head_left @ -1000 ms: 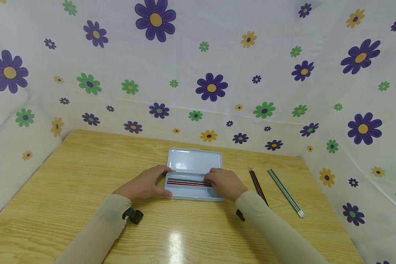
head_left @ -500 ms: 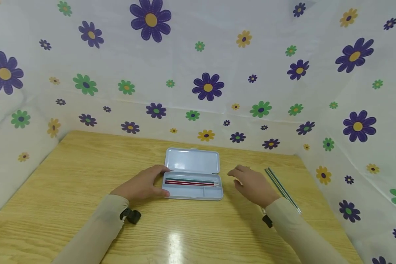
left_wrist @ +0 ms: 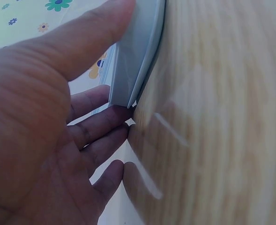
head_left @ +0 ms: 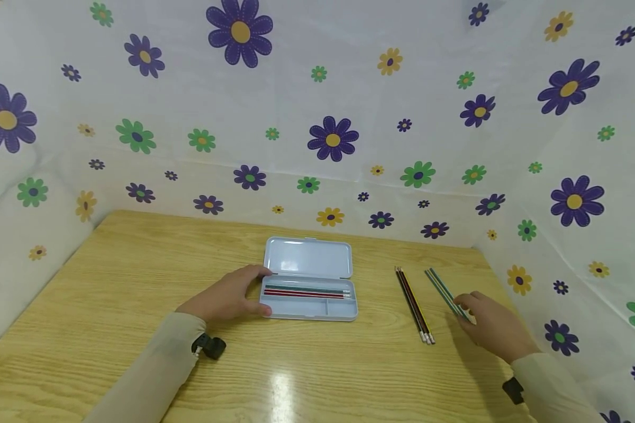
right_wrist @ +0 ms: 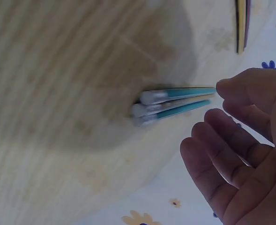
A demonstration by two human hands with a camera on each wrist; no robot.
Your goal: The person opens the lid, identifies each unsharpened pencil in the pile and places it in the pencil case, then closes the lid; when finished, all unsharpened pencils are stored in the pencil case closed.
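A pale blue pencil case point(head_left: 291, 308) lies open on the table, its lid folded back. Red and green pencils point(head_left: 301, 293) with white eraser ends lie in its long rear compartment. My left hand point(head_left: 227, 296) grips the case's left end, the thumb at the front corner and fingers behind; the left wrist view shows the case end point(left_wrist: 126, 70) between them. At the right, my right hand point(head_left: 494, 329) is over the lower part of a few green pencils point(head_left: 438, 284). In the right wrist view, its thumb and fingers are spread apart close to these pencils point(right_wrist: 189, 93).
Between the case and the green pencils lies a bundle of dark, red and yellow pencils point(head_left: 414, 304) with eraser ends toward me. A flower-patterned white cloth point(head_left: 275, 106) rises behind and beside the wooden table point(head_left: 190, 247).
My right hand has left the pencils inside the case and swung right, past the dark and yellow bundle, to the green pencils. The left hand stays at the case's left end.
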